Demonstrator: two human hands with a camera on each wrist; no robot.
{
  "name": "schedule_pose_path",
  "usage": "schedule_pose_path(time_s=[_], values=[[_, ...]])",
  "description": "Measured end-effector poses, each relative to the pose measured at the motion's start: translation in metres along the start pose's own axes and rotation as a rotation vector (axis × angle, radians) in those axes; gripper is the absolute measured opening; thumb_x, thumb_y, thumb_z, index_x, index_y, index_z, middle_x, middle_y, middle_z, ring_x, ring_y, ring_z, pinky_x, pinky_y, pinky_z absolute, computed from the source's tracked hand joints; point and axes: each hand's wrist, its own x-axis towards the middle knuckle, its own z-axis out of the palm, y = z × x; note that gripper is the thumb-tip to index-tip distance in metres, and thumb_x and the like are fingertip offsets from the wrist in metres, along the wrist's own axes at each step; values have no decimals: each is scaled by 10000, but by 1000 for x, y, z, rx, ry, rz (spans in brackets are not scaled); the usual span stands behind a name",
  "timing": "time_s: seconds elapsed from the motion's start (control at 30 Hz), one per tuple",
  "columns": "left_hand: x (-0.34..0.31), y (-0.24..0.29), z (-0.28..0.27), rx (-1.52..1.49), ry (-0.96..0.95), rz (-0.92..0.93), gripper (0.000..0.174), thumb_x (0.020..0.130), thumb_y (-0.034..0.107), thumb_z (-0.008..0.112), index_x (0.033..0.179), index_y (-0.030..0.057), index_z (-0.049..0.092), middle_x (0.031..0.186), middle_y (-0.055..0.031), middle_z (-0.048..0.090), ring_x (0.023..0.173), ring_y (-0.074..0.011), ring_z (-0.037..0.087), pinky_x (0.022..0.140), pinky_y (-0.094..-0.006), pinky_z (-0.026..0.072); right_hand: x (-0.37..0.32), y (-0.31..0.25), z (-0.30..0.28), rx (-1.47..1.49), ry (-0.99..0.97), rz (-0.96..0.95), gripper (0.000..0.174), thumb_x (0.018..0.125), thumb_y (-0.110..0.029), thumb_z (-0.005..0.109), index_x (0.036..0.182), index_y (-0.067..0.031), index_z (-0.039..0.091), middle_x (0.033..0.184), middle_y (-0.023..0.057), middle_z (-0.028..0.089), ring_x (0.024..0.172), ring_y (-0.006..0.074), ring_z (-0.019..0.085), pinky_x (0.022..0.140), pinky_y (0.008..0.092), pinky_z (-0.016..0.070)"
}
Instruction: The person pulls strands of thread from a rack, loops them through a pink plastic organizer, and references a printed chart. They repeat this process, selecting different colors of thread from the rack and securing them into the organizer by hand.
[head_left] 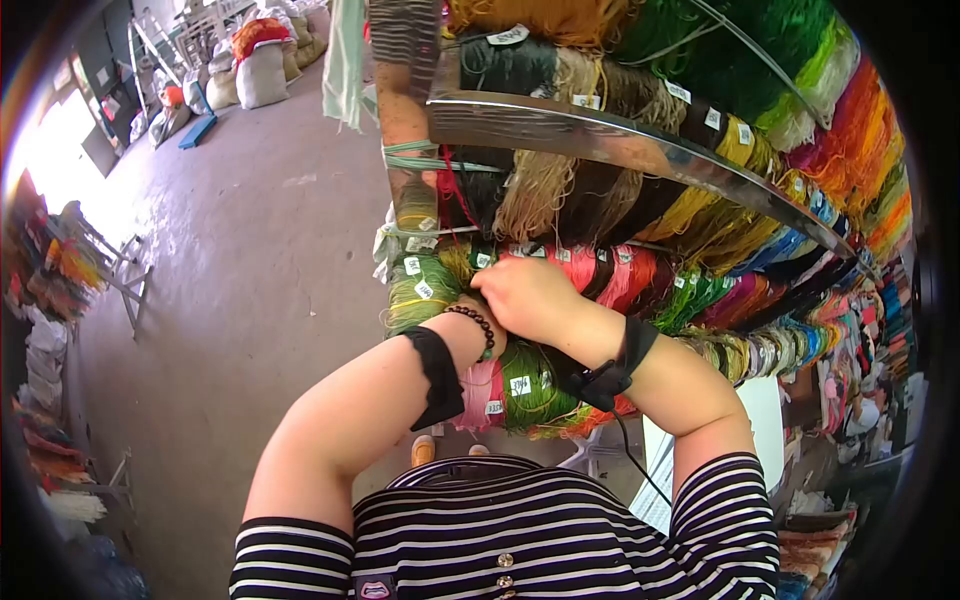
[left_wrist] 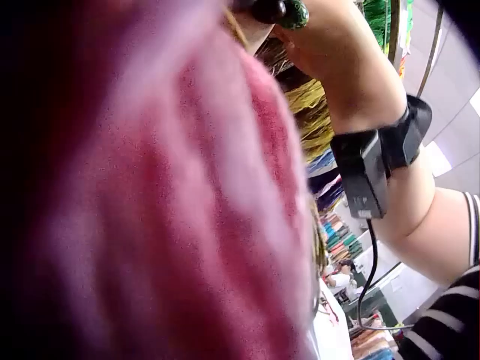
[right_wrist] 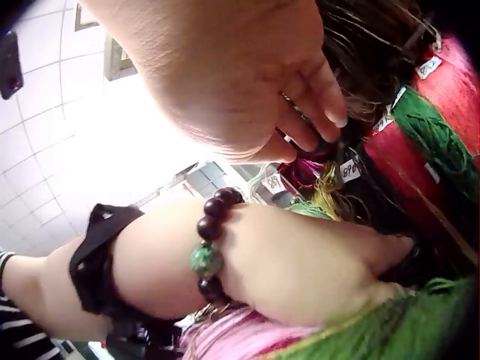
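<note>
Skeins of coloured thread with white number tags hang in rows on a rack. My left hand [right_wrist: 322, 270], a beaded bracelet [right_wrist: 206, 259] at its wrist, reaches between a green skein [right_wrist: 375, 330] and dark threads; its fingertips are hidden. Just above it, my right hand [head_left: 535, 298] bends its fingers in front of dark and magenta threads [right_wrist: 311, 166]; I cannot tell what they hold. In the head view the two hands overlap beside a light green skein [head_left: 420, 285]. A pink skein [left_wrist: 195, 202], blurred, fills much of the left wrist view.
A curved metal bar [head_left: 640, 135] crosses above the hands, with more skeins over it. Pale green ties [head_left: 410, 157] wrap the rack's left end. Filled sacks [head_left: 262, 82] stand on the floor [head_left: 230, 250] at the back left. A cable [head_left: 635, 450] trails from the right wrist strap.
</note>
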Motion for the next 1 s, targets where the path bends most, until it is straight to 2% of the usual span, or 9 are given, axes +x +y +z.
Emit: schedule_pose_path(time_s=[0.17,0.37,0.5,0.6,0.7,0.73,0.8,0.87,1.0], values=[[-46,9,2,12,187,-16,405,900,266,480,1199,7,570,1166,-210,603,1114,-347,558,986,-422,423,28,39,47,409,-208,72,333,899,-184,512,1183,-36,606,1136,167,639,1043,303,608,902,366,474],[-160,-23,-20,-374,541,421,433,801,50,507,1226,-30,539,1236,-233,553,1178,-356,514,1008,-413,409,40,59,72,353,-518,146,503,929,-237,508,1369,-9,423,1351,193,503,1223,309,497,1015,353,387],[-217,-55,-18,-721,584,143,430,816,0,492,1243,-38,523,1189,-206,602,1149,-312,553,992,-355,411,25,48,36,185,-430,97,475,891,-252,524,1305,-20,504,1253,216,566,1144,328,553,966,378,433],[-229,-88,20,-922,579,-27,377,877,31,488,1245,-45,522,1188,-165,619,1133,-240,570,973,-319,419,11,21,-18,15,-479,199,336,886,-219,515,1166,-75,631,1086,136,666,989,257,630,881,380,485],[-225,-102,54,-1172,539,-50,343,924,67,478,1246,-43,525,1199,-140,618,1104,-185,578,954,-300,429,12,24,7,560,-804,295,346,880,-199,522,1183,-64,621,1111,126,663,1008,241,623,888,365,479],[-225,-101,55,-1178,505,-45,342,928,72,477,1248,-40,526,1194,-143,620,1108,-184,576,959,-302,427,18,41,43,551,-811,-1,376,874,-183,527,1223,-62,598,1172,138,639,1052,263,604,908,368,468],[-221,-95,54,-1190,445,-37,341,938,81,476,1254,-35,526,1184,-150,625,1114,-182,574,967,-306,422,39,71,95,174,-848,133,410,875,-197,531,1256,-53,568,1224,144,608,1085,290,586,929,377,452],[-210,-97,64,-1127,491,11,342,935,90,486,1253,-24,532,1158,-131,641,997,-151,606,873,-289,470,55,86,125,-195,-870,256,446,875,-212,535,1289,-45,539,1276,150,578,1118,318,568,950,387,437],[-201,-94,65,-1104,482,-18,335,930,110,504,1244,1,548,1094,-86,673,715,-72,590,619,-236,498,55,40,74,43,-976,431,513,909,-364,539,1277,-7,533,1236,150,600,1088,311,576,930,398,434]])
